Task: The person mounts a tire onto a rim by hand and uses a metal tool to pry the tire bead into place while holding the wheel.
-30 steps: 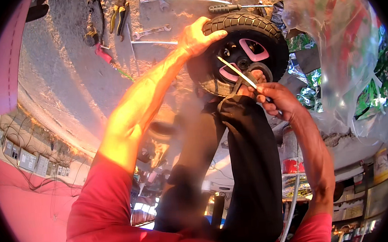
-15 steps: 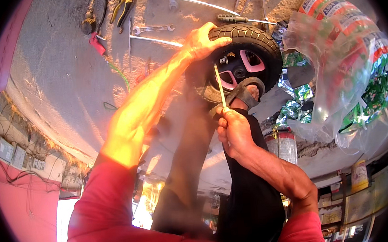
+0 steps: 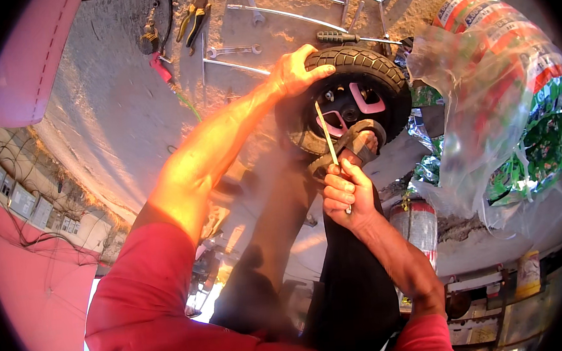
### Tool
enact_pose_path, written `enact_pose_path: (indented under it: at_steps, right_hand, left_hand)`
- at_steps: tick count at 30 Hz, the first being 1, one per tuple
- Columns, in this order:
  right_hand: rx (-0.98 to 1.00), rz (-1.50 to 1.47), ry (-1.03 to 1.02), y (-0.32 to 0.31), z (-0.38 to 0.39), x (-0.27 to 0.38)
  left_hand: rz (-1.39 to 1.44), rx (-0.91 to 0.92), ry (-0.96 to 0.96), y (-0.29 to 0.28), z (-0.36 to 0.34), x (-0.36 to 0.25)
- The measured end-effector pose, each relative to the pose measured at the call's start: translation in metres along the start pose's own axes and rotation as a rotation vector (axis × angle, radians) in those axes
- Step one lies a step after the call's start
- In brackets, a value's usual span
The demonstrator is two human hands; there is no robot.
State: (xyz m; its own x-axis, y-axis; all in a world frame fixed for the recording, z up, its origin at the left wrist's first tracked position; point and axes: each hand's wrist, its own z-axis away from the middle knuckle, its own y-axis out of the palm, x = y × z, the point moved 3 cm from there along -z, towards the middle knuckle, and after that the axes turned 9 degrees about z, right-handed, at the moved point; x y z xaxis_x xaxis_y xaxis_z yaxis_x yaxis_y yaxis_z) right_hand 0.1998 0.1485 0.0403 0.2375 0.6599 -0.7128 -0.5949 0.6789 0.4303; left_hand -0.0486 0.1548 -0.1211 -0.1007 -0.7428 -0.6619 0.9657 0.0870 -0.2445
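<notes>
A small wheel with a black treaded tire [image 3: 365, 59] and a black hub with pink-edged openings [image 3: 367, 99] lies on the ground in front of me. My left hand [image 3: 297, 73] grips the tire's far left edge, thumb over the tread and fingers partly hidden. In my right hand [image 3: 349, 193] is a slim metal tire lever [image 3: 326, 135], closed in my fist. Its tip points away from me, over the left part of the hub; whether it touches is unclear. My sandaled foot [image 3: 363, 138] rests on the wheel's near side.
Beyond the wheel lie a screwdriver [image 3: 338, 37], a long metal rod [image 3: 289, 16], a wrench [image 3: 236, 50], pliers [image 3: 194, 20] and a multi-armed socket wrench [image 3: 383, 0]. Plastic-wrapped tires [image 3: 499, 36] stand at the right, with a metal can [image 3: 415, 225] nearer me.
My right hand has turned its curled fingers upward and drawn slightly nearer me, with the tire lever still in it. My left hand stays on the tire. The view has shifted a little.
</notes>
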Motion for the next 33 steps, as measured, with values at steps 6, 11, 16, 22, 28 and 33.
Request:
enact_pose_path:
  at_steps: [6, 11, 16, 22, 28, 33]
  right_hand:
    - [-0.319, 0.093, -0.074, 0.017, -0.017, -0.015]
    - [-0.798, 0.088, -0.041, 0.064, -0.027, -0.031]
    - [-0.780, 0.200, -0.090, 0.048, -0.040, -0.046]
    - [-0.787, 0.269, -0.101, 0.025, -0.042, -0.058]
    - [-0.818, 0.321, -0.074, 0.033, -0.017, -0.034]
    - [-0.563, 0.322, -0.089, 0.010, -0.012, -0.019]
  left_hand:
    - [0.044, 0.037, -0.055, -0.002, -0.008, 0.000]
    - [0.072, 0.024, -0.061, -0.002, -0.005, 0.010]
    - [0.139, 0.047, -0.069, -0.005, -0.006, 0.007]
    - [0.090, 0.025, -0.036, -0.002, 0.000, 0.001]
    - [0.029, -0.008, -0.044, -0.004, 0.008, -0.015]
    - [-0.178, -0.083, -0.290, 0.008, 0.023, -0.048]
